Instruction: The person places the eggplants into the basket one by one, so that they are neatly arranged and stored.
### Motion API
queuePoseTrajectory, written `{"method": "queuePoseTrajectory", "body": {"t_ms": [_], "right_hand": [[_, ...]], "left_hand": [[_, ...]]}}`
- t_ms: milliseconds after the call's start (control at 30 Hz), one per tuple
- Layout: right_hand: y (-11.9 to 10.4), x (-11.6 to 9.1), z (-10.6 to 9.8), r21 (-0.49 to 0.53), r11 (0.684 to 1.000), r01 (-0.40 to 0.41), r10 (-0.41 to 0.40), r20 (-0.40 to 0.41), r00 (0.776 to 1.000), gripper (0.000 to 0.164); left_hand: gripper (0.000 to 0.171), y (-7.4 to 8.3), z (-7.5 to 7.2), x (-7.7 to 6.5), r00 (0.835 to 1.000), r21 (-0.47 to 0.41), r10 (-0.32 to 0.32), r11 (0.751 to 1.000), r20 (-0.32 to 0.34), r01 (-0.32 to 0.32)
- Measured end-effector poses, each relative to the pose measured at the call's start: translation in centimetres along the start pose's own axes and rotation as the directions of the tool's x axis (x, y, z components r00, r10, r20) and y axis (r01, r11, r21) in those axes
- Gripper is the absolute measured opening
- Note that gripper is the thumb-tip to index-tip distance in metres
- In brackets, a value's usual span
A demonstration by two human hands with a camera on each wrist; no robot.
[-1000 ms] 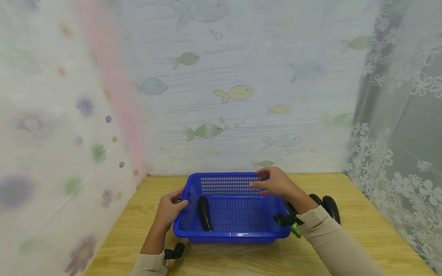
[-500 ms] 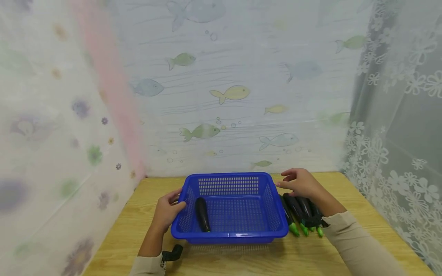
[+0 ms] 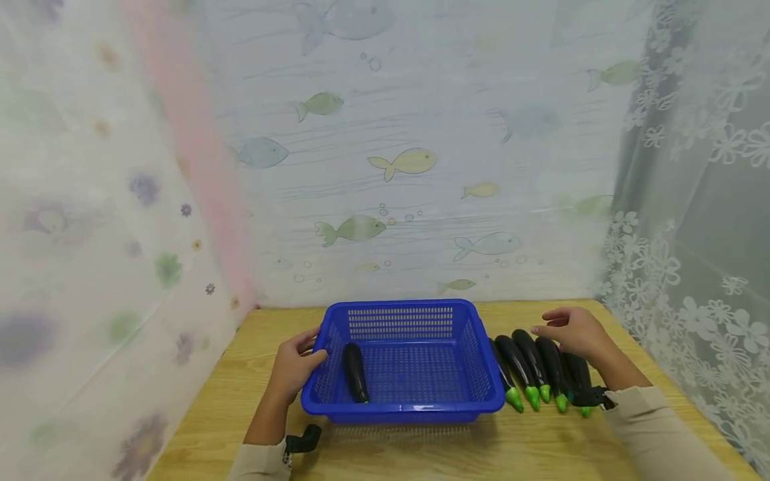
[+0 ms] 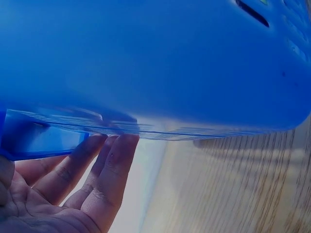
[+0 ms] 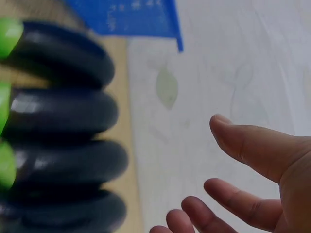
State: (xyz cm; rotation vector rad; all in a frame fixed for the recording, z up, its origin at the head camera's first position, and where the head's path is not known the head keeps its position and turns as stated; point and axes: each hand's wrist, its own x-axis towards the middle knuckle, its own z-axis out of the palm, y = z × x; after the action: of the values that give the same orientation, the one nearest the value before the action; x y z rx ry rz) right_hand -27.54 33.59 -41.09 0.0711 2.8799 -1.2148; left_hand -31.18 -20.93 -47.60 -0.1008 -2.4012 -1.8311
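Observation:
My left hand [image 3: 293, 367] grips the left rim of a blue plastic basket [image 3: 404, 408], thumb over the rim. The left wrist view shows the fingers [image 4: 115, 170] against the underside of the basket's edge. Inside the basket, towards its left wall, lies one dark eggplant [image 3: 355, 373]. My right hand [image 3: 579, 332] is above the far right end of a row of several eggplants [image 3: 529, 357], their green stems towards me. Thumb and fingers of the right hand are spread apart, with nothing between them in the right wrist view.
A light wood-grain table [image 3: 385, 457] carries everything. Behind it hangs a fish-patterned sheet [image 3: 409, 200]; a flowered sheet [image 3: 90, 267] stands on the left and a lacy curtain [image 3: 692, 267] on the right. The eggplant row lies close by the basket's right wall.
My right hand has moved right, from over the basket, across the eggplants to the row's far right, uncovering more of them. My left hand stays at the basket's left rim.

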Motion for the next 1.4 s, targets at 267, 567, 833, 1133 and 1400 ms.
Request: {"method": "queuePoseTrajectory", "body": {"t_ms": [267, 567, 833, 1133, 1400], "right_hand": [[4.4, -0.6, -1.6, -0.063, 0.996, -0.067, 0.065, -0.035, 0.997, 0.08], [6.8, -1.4, -2.1, 0.01, 0.986, -0.165, 0.165, -0.017, 0.986, 0.095], [7.8, -1.4, -1.8, 0.035, 0.974, -0.224, 0.224, 0.014, 0.975, 0.1], [8.5, -0.9, -0.9, 0.098, 0.966, -0.238, 0.236, 0.033, 0.971, 0.098], [8.1, -0.4, -0.4, 0.067, 0.969, -0.238, 0.236, 0.031, 0.971, 0.087]], "left_hand": [[0.059, 0.1, 0.6, 0.1, 1.0, -0.029, 0.021, 0.999, 0.012, -0.02], [0.058, 0.2, 1.0, 0.8, 0.999, -0.017, 0.035, 0.999, 0.006, -0.035], [0.059, 0.2, 1.1, 0.7, 1.0, 0.001, 0.027, 1.0, 0.001, -0.027], [0.058, 0.1, 0.8, 0.4, 1.0, 0.005, 0.02, 1.0, -0.011, -0.02], [0.058, 0.0, 0.1, -0.2, 1.0, 0.031, 0.022, 0.999, -0.021, -0.021]]}}
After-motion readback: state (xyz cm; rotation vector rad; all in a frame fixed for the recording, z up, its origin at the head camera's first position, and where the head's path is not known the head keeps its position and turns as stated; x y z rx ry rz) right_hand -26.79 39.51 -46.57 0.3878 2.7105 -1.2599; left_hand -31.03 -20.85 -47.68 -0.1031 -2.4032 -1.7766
